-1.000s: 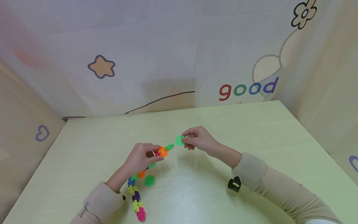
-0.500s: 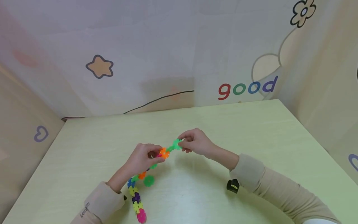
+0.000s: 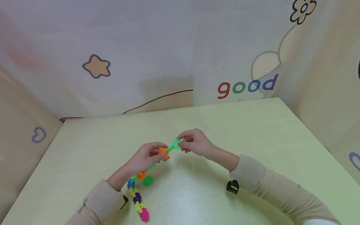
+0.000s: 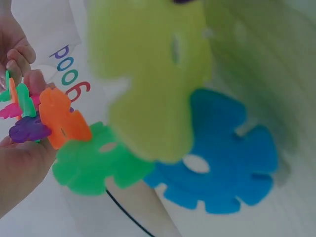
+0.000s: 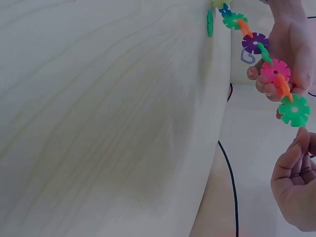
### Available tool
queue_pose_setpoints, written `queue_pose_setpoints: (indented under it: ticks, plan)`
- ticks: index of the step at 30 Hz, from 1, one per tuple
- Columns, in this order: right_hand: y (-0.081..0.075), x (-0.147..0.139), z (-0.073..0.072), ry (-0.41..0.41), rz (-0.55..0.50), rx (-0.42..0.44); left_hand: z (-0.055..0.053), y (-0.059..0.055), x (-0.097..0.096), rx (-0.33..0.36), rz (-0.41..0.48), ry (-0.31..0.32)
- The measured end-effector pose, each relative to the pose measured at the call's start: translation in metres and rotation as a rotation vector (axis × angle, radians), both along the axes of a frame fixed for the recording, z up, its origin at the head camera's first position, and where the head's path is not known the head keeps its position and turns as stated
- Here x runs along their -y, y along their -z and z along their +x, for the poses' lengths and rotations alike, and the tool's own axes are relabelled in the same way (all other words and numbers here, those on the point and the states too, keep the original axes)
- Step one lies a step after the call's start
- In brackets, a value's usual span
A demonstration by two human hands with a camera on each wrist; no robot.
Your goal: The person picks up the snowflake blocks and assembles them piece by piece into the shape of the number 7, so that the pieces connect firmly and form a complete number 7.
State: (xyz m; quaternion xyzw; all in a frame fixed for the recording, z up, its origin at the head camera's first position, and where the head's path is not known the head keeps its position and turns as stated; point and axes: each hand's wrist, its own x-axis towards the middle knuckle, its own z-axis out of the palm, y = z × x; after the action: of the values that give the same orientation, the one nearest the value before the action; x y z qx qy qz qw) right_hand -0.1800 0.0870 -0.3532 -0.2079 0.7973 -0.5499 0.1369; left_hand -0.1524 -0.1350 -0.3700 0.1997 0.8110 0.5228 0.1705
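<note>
A chain of interlocking notched plastic discs in several colours hangs from my left hand [image 3: 146, 157], whose thumb and fingers pinch it at an orange disc [image 3: 163, 153]. My right hand [image 3: 197, 143] pinches a bright green disc [image 3: 176, 144] between thumb and fingertips. That disc meets the green disc at the chain's end; how deeply their slots engage is hard to tell. The chain's tail runs down toward the front, past a blue disc [image 4: 232, 158] and a yellow disc [image 4: 153, 113], to a pink disc [image 3: 144, 215]. Part of the chain is hidden behind my left hand.
A loose green disc [image 3: 147, 181] lies on the pale table [image 3: 239, 125] just right of the chain. Printed curtains [image 3: 157, 47] stand behind the table and at both sides. A black strap piece [image 3: 232, 187] sits under the right cuff.
My right hand has moved left and slightly down, bringing its green disc from apart to against the chain's end. My left fingers have shifted forward over the orange disc.
</note>
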Motion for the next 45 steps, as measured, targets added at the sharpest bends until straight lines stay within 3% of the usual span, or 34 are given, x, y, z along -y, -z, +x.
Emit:
queue_pose_setpoints:
  ticks: [8, 23, 30, 34, 45]
  plan:
    - [0.001, 0.005, 0.002, -0.011, 0.006, -0.026, -0.003, -0.001, -0.003, 0.039, 0.065, -0.025]
    - [0.009, 0.012, 0.005, -0.021, -0.066, -0.038, 0.002, -0.002, -0.002, 0.036, 0.043, -0.089]
    - [0.010, 0.016, 0.007, -0.013, -0.044, -0.115, 0.002, -0.001, -0.002, 0.021, 0.048, -0.117]
    - [0.010, 0.015, 0.006, -0.018, -0.036, -0.101, 0.002, -0.002, -0.002, 0.045, 0.059, -0.138]
    - [0.015, 0.013, 0.004, -0.005, -0.008, -0.015, 0.001, -0.003, 0.005, 0.109, -0.008, -0.332]
